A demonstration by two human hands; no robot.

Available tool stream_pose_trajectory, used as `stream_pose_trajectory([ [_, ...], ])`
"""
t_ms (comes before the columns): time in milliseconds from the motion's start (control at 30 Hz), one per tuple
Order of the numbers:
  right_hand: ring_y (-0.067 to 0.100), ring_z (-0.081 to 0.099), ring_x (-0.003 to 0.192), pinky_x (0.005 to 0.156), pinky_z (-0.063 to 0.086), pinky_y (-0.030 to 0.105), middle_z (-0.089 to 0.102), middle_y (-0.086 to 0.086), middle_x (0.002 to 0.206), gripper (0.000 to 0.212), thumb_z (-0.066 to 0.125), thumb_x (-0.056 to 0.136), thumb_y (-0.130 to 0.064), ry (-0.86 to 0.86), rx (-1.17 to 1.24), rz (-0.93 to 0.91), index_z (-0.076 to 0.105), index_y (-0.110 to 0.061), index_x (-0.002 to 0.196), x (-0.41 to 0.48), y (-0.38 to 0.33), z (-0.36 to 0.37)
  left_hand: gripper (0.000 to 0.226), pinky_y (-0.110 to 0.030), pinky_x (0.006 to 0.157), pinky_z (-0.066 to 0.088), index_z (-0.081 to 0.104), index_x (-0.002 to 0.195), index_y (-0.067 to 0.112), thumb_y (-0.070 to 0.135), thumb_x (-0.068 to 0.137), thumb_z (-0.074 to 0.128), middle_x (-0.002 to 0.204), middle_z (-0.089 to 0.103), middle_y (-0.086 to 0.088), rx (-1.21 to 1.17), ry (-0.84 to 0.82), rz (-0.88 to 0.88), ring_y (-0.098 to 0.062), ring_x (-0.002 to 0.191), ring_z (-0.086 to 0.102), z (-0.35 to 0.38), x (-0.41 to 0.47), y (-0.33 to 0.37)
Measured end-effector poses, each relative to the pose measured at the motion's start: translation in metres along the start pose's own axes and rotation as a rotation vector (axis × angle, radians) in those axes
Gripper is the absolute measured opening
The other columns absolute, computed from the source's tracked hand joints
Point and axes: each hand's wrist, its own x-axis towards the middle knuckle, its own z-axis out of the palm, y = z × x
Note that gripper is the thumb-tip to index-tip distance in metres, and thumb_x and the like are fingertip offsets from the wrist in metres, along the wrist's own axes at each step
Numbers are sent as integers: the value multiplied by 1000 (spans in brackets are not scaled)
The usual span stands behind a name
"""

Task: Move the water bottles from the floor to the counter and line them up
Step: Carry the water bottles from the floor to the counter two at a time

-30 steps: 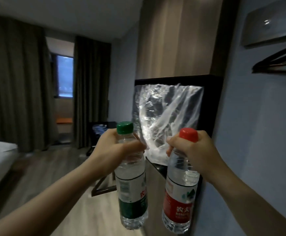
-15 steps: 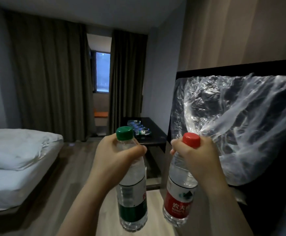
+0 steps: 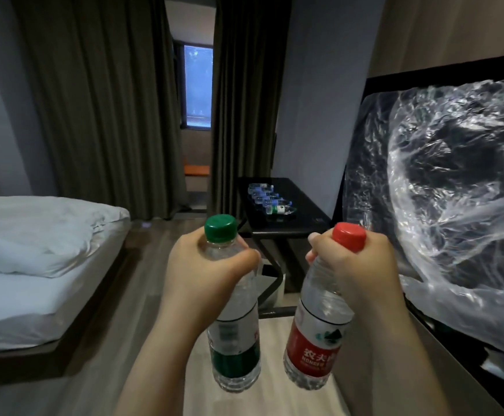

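green-capped bottle [image 3: 233, 319] and red-capped bottle [image 3: 319, 331] held upright, side by side.

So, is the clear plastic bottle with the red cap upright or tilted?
Tilted. The clear plastic bottle with the red cap leans: its cap sits further right than its base, while the right hand grips its neck.

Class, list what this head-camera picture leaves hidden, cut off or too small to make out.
Head view:
Far bottles on the black table: too small to count.
Green-cap bottle: neck covered by the left hand.
Red-cap bottle: neck covered by the right hand.
Wrapped screen: cut off by the right edge.
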Motion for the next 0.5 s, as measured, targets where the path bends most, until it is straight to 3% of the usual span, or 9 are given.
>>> stream_pose_trajectory([
  [100, 13, 62, 60, 61, 51, 32, 69, 0, 61, 22, 68, 78, -23, -6, 14, 2, 67, -8, 62, 38, 22, 27, 18, -39, 69, 56, 67, 68, 17, 30, 56, 70, 67, 69, -1, 15, 22, 2, -14, 67, 66, 12, 39, -22],
  [200, 21, 62, 63, 62, 53, 38, 67, 5, 61, 24, 68, 79, -23, -8, 8, -2, 65, -3, 65, 82, 39, 52, 16, -31, 63, 53, 67, 68, 16, 28, 58, 73, 66, 68, 0, 48, 30, 12, -11, 64, 65, 27, 84, -39],
  [500, 38, 60, 70, 65, 51, 45, 62, 22, 66, 32, 68, 79, -22, -42, -23, -72, 61, 7, 68, 192, 72, 130, 17, -41, 71, 55, 68, 67, 16, 27, 54, 71, 66, 69, -2, 28, 76, -57, -18, 67, 67, 41, 200, -98],
])
